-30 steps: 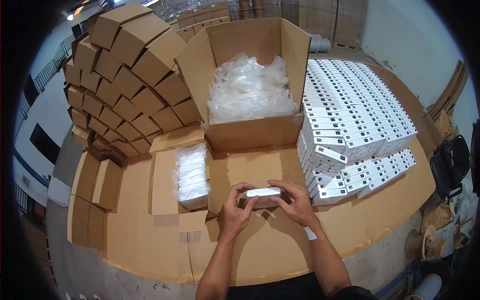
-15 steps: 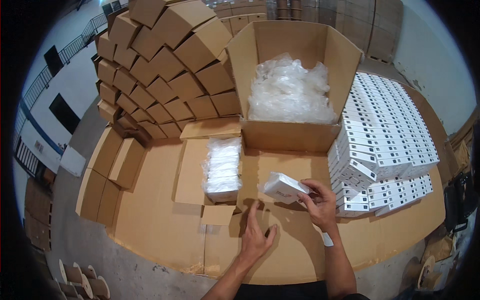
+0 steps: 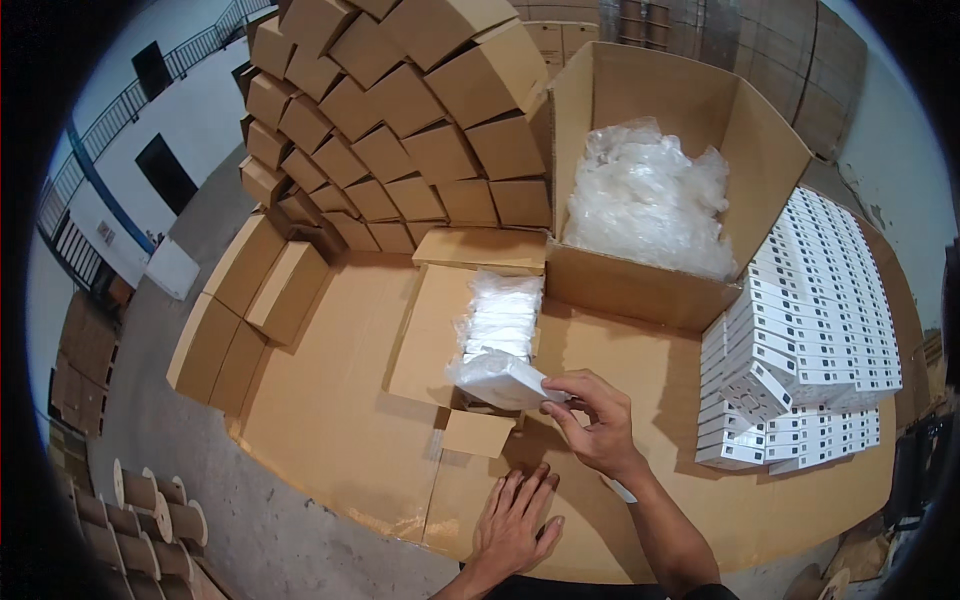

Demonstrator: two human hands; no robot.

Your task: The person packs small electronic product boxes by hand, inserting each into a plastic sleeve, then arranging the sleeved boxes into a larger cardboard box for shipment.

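Observation:
My right hand (image 3: 592, 425) pinches the right end of a small white box (image 3: 505, 383) wrapped in a clear plastic bag. This box hangs tilted over the near end of an opened brown carton (image 3: 418, 345). Inside the carton stands a row of white boxes in plastic bags (image 3: 502, 318), partly hidden by the held one. A carton flap (image 3: 478, 433) folds outward toward me. My left hand (image 3: 517, 522) lies flat near the table's front edge, fingers spread, holding nothing.
A large carton (image 3: 650, 285) full of clear plastic bags (image 3: 650, 200) stands behind. Many white boxes (image 3: 800, 310) are stacked at the right. Brown cartons (image 3: 400, 150) pile up at the back left, with more cartons (image 3: 240, 310) along the cardboard-covered table's (image 3: 330, 430) left edge.
My right hand has carried the bagged white box leftward to the opened carton. My left hand has drawn back toward me and flattened on the table. The whole view has shifted and tilted.

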